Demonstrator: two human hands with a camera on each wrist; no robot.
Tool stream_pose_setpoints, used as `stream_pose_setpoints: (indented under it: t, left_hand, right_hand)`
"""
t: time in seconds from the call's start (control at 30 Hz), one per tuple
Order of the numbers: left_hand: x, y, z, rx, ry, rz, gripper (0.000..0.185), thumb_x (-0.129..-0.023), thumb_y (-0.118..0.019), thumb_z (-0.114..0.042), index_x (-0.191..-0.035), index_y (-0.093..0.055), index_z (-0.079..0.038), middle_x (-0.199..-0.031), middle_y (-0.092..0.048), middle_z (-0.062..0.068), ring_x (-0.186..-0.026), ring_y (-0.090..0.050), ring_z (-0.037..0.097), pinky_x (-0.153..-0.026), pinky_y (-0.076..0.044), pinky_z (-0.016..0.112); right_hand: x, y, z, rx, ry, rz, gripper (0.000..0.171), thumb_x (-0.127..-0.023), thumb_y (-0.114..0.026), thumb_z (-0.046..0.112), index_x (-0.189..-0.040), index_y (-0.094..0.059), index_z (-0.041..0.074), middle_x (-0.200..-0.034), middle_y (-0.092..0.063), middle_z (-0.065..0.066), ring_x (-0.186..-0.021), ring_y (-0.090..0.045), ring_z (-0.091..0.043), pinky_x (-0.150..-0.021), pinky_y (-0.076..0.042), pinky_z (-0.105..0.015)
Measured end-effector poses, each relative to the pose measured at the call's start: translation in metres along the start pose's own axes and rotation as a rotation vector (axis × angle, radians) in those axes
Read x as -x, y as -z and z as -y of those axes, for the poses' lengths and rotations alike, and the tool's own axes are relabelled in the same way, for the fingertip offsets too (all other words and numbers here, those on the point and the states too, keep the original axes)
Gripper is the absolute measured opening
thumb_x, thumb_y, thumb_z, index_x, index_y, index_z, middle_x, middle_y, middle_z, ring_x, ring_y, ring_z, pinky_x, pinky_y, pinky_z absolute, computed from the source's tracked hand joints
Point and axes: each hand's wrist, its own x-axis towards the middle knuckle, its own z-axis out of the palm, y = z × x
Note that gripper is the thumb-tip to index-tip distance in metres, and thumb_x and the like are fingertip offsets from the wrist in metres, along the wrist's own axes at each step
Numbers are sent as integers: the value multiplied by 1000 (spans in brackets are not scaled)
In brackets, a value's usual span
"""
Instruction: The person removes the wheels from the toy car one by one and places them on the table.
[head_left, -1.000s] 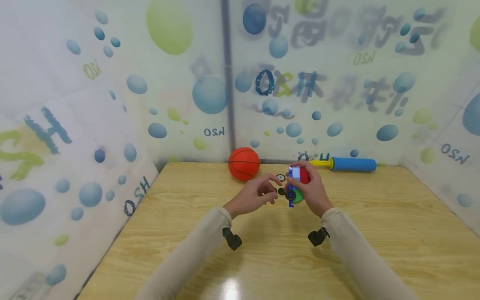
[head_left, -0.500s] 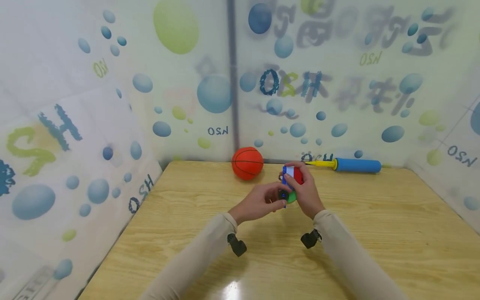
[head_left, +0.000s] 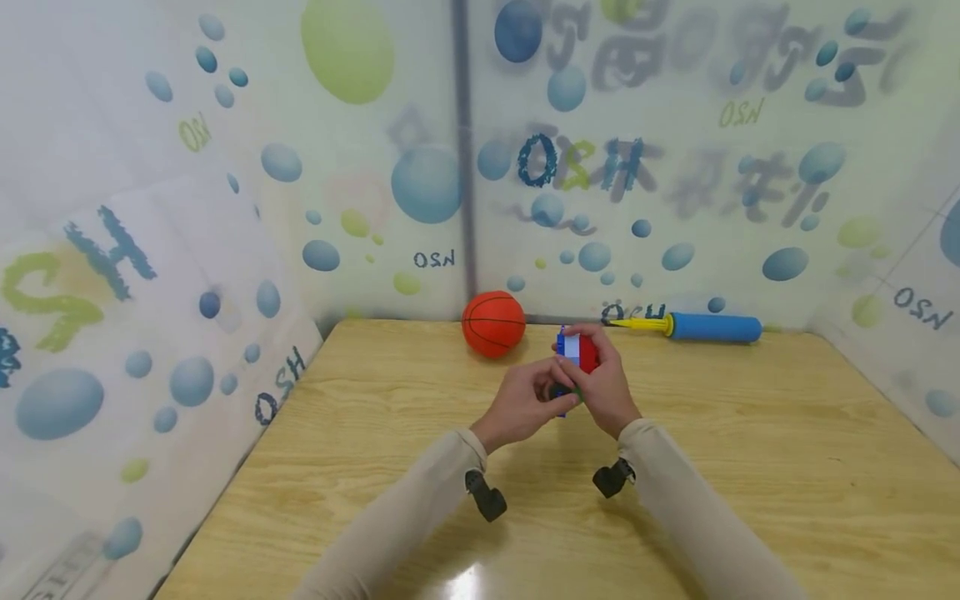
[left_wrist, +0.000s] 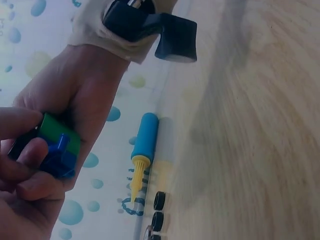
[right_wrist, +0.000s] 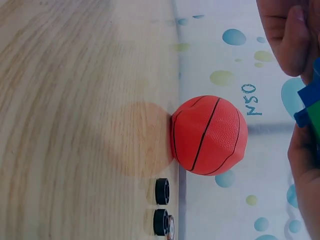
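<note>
A small toy car (head_left: 572, 347) with blue, white, red and green parts is held off the table in front of me. My right hand (head_left: 607, 390) grips its body from the right side. My left hand (head_left: 517, 404) pinches at the black toy wheel (head_left: 558, 390) on its lower end, thumb below and fingers above. In the left wrist view, the toy's green and blue end (left_wrist: 62, 142) shows between the two hands. Seen from the right wrist, a green and blue corner (right_wrist: 312, 107) sits at the right edge. Fingers cover much of the wheel.
Loose black wheels (right_wrist: 162, 191) lie on the wooden table (head_left: 420, 367) behind the hands, beside a small round light-faced piece (right_wrist: 171, 227). A red ball with black lines (head_left: 493, 324) rests at the back. A blue and yellow hand pump (head_left: 712, 327) lies at the back right.
My left hand has moved right from beside the toy and closed its fingers at the wheel. The toy and right hand have shifted slightly left, meeting the left hand.
</note>
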Motion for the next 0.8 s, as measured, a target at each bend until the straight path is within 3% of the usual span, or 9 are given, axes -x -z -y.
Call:
stream_pose_setpoints:
  t: [0.3, 0.5, 0.6, 0.7, 0.8]
  left_hand:
    - [1, -11, 4, 56, 50, -63, 13, -90, -73, -11, -94, -63, -4, -76, -65, 14, -58, -48, 8, -54, -42, 19]
    - [-2, -13, 5, -56, -9, -103, 6, -94, -65, -9, -97, -62, -5, -70, -58, 7, -58, -44, 6, -53, -38, 17]
    - [-5, -3, 6, -1, 30, -67, 12, -99, -62, -17, -107, -59, -9, -77, -64, 11, -62, -51, 8, -57, -44, 19]
    - [-7, 12, 10, 56, 78, -45, 18, -100, -61, -22, -114, -57, -10, -86, -69, 18, -68, -59, 11, -64, -53, 26]
    - [-8, 23, 20, 39, 129, -61, 22, -99, -64, -21, -116, -59, -9, -91, -72, 20, -67, -62, 13, -67, -57, 37]
  right_hand:
    - [3, 0, -5, 97, -33, -59, 44, -97, -65, 9, -136, -46, 16, -144, -46, -12, -128, -46, -30, -105, -50, -45]
    - [1, 4, -10, 161, -30, -86, 42, -96, -66, 10, -134, -48, 15, -142, -47, -15, -122, -48, -31, -97, -53, -38]
    - [-1, 9, -9, 123, -58, -111, 44, -99, -63, 14, -138, -44, 18, -141, -47, -14, -120, -53, -30, -93, -57, -36]
    - [-4, 17, -7, 64, -71, -120, 45, -101, -60, 17, -141, -40, 17, -136, -51, -16, -108, -66, -26, -86, -60, -33]
    - [-5, 23, -7, 20, -78, -96, 45, -101, -60, 18, -141, -38, 16, -131, -54, -19, -94, -73, -17, -82, -61, -31]
